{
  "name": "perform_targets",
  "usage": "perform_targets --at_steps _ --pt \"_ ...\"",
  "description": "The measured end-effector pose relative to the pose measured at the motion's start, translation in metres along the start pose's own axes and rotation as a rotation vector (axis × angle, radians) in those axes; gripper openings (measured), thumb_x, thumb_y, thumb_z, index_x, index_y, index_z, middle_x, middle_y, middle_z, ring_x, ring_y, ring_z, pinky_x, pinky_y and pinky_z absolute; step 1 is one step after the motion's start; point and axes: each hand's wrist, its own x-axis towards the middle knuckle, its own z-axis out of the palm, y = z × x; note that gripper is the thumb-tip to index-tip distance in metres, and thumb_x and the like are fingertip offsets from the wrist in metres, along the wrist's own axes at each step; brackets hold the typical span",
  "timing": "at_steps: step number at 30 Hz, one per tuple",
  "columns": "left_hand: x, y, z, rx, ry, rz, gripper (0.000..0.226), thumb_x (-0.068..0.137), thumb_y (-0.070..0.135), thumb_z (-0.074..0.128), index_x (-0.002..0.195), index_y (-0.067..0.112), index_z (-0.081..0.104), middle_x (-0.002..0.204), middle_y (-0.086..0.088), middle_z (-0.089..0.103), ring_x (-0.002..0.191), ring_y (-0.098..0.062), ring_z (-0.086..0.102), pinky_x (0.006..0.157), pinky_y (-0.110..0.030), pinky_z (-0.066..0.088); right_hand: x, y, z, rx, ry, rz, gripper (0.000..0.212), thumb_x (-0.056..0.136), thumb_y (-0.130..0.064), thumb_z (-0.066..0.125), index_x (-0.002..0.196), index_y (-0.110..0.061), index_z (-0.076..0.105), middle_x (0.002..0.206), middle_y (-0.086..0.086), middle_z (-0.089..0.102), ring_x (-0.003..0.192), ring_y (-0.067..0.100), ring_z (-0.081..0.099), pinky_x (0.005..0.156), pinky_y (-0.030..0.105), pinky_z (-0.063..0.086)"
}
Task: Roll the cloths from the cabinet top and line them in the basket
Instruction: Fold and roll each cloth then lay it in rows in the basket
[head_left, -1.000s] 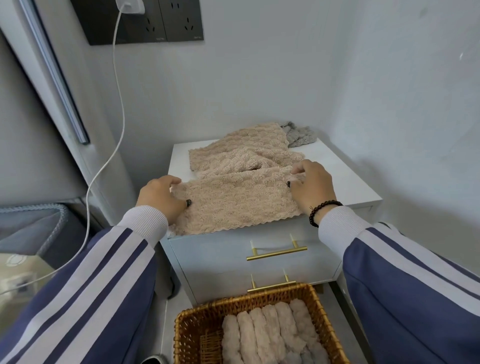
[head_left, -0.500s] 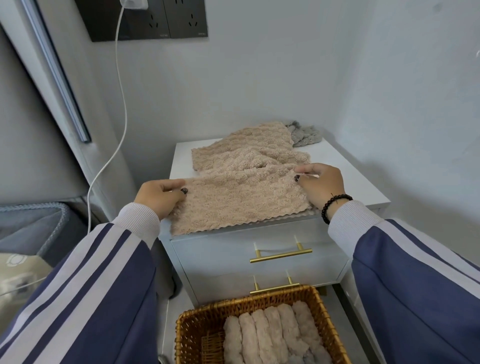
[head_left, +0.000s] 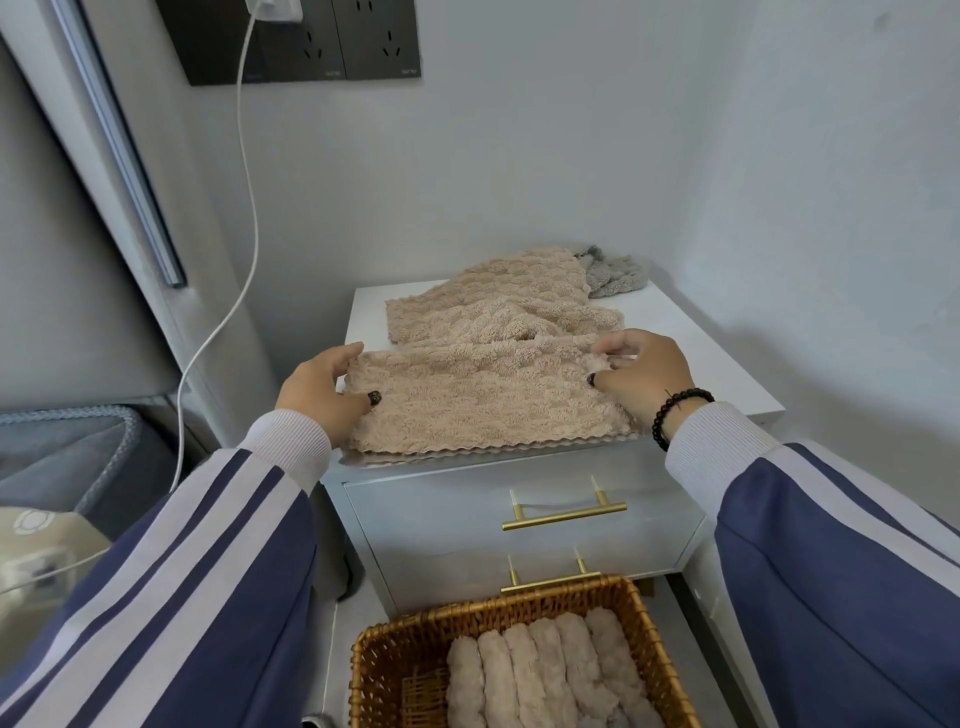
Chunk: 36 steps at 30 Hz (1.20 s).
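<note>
Six rolled beige fluffy cloths (head_left: 545, 670) are lying side by side in the brown woven wicker basket (head_left: 384, 654) closest to us, on the floor in front of the white cabinet with gold bar handles (head_left: 519, 499). Up on the cabinet top, a flat beige fluffy cloth (head_left: 483, 400) is lying at the front edge. The left hand (head_left: 324, 387) is pinching its left end with curled fingers. The right hand (head_left: 641, 371) is gripping its right end. Behind it, more beige cloths (head_left: 498, 306) are sitting in a messy pile. Farthest back, a small grey cloth (head_left: 613, 273) is lying by the wall.
</note>
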Motion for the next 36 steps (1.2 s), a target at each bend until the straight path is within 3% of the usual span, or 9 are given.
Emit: perform_targets --at_steps 4,6,10,15,19,23,26,29,36 --pt "0.0 0.005 0.002 0.159 0.054 -0.006 0.06 0.088 0.007 0.062 0.143 0.021 0.042 0.142 -0.005 0.05 0.128 -0.026 0.048 0.104 -0.04 0.043 0.001 -0.007 0.003 -0.143 -0.021 0.015 0.032 0.077 0.005 0.064 0.1 -0.018 0.064 0.126 0.003 0.056 0.111 0.017 0.057 0.079 0.03 0.054" --pt "-0.001 0.009 0.004 0.276 0.093 0.046 0.055 0.09 0.011 0.057 0.142 0.017 0.042 0.145 -0.008 0.044 0.129 -0.029 0.045 0.103 -0.041 0.041 -0.003 -0.014 0.007 -0.223 -0.008 -0.033 0.036 0.079 0.001 0.061 0.11 -0.016 0.059 0.13 0.004 0.044 0.114 0.02 0.052 0.083 0.036 0.055" --pt "-0.011 0.021 0.019 0.343 0.09 0.229 0.047 0.094 0.012 0.049 0.141 0.013 0.043 0.15 -0.005 0.035 0.138 -0.024 0.033 0.111 -0.036 0.03 -0.019 -0.027 0.026 -0.43 0.013 -0.394 0.041 0.088 -0.005 0.052 0.129 -0.011 0.052 0.138 0.004 0.04 0.129 0.019 0.039 0.111 0.029 0.032" --pt "-0.018 0.028 0.05 0.501 -0.13 0.398 0.052 0.102 0.023 0.035 0.152 0.018 0.023 0.161 0.0 0.016 0.149 -0.017 0.006 0.12 -0.036 0.007 -0.034 -0.032 0.067 -0.672 -0.251 -0.657 0.045 0.099 -0.017 0.039 0.144 -0.015 0.036 0.157 0.005 0.023 0.147 0.023 0.011 0.12 0.044 0.013" --pt "-0.014 0.021 0.06 0.649 -0.216 0.298 0.056 0.103 0.034 0.023 0.154 0.023 0.005 0.162 0.002 -0.002 0.149 -0.016 -0.005 0.119 -0.04 -0.003 -0.03 -0.027 0.076 -0.803 -0.392 -0.536 0.053 0.102 -0.035 0.023 0.152 -0.019 0.015 0.161 0.002 0.008 0.148 0.019 0.0 0.119 0.045 0.004" --pt "-0.005 0.014 0.057 0.699 -0.261 0.225 0.058 0.1 0.045 0.02 0.154 0.032 0.003 0.162 0.002 -0.004 0.149 -0.017 -0.006 0.119 -0.04 -0.005 -0.021 -0.022 0.069 -0.878 -0.44 -0.401 0.066 0.097 -0.058 0.016 0.154 -0.025 0.003 0.161 -0.002 -0.005 0.148 0.016 -0.008 0.118 0.05 -0.005" --pt "0.0 0.013 0.055 0.671 -0.242 0.144 0.057 0.099 0.051 0.013 0.153 0.035 0.003 0.162 0.006 -0.002 0.149 -0.017 -0.006 0.118 -0.044 -0.004 -0.014 -0.016 0.058 -0.88 -0.41 -0.293 0.07 0.095 -0.063 0.014 0.154 -0.027 -0.001 0.161 -0.006 -0.009 0.148 0.017 -0.01 0.117 0.051 -0.008" --pt "0.009 0.007 0.049 0.655 -0.164 0.075 0.056 0.101 0.042 0.014 0.154 0.028 0.009 0.162 0.002 0.006 0.149 -0.022 0.0 0.121 -0.045 0.004 -0.008 -0.012 0.052 -0.874 -0.375 -0.251 0.067 0.095 -0.06 0.015 0.153 -0.029 0.001 0.161 -0.009 -0.006 0.148 0.02 -0.009 0.117 0.053 -0.006" --pt "-0.003 0.012 0.042 0.512 0.007 -0.016 0.053 0.098 0.038 0.043 0.148 0.024 0.032 0.148 -0.007 0.033 0.135 -0.029 0.03 0.109 -0.048 0.029 -0.009 -0.005 0.055 -0.79 -0.168 -0.217 0.072 0.094 -0.055 0.032 0.152 -0.02 0.01 0.161 0.0 0.001 0.147 0.028 0.001 0.118 0.051 0.008"
